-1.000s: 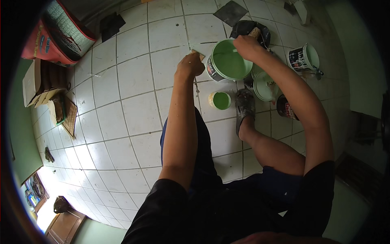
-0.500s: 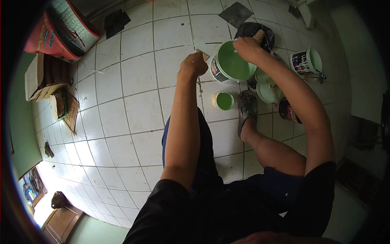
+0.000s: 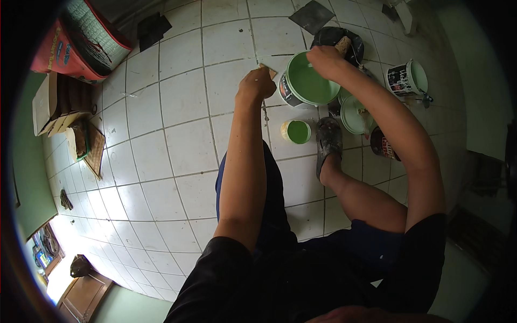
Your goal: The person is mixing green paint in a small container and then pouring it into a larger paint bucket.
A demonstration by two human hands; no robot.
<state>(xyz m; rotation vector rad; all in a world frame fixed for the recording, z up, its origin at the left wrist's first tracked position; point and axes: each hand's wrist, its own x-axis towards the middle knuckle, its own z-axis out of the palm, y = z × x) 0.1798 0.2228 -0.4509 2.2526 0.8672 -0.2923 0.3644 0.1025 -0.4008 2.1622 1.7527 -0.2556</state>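
Observation:
A large bucket of green paint (image 3: pixel 315 81) stands on the tiles ahead of me. My right hand (image 3: pixel 327 62) is closed at its far right rim, over the paint. A small pale bit shows below those fingers, too little to name. Left of the bucket, my left hand (image 3: pixel 256 85) is closed, with a flat tan piece (image 3: pixel 267 70) showing just beyond it. Whether the fingers grip that piece is hidden. Nearer to me stands a small pale tub (image 3: pixel 295 132) with green paint inside. Beside it is my foot in a dark, paint-spattered clog (image 3: pixel 329 137).
Right of the big bucket sit a pale green round container (image 3: pixel 353 116), a dark can (image 3: pixel 382 144) and another paint bucket (image 3: pixel 407 78). A black bag (image 3: pixel 328 36) lies behind. Far left are a red bag (image 3: pixel 70 51) and a cardboard box (image 3: pixel 47 102).
My right hand has shifted very slightly to the left along the bucket's rim. My left hand and the containers look almost unchanged.

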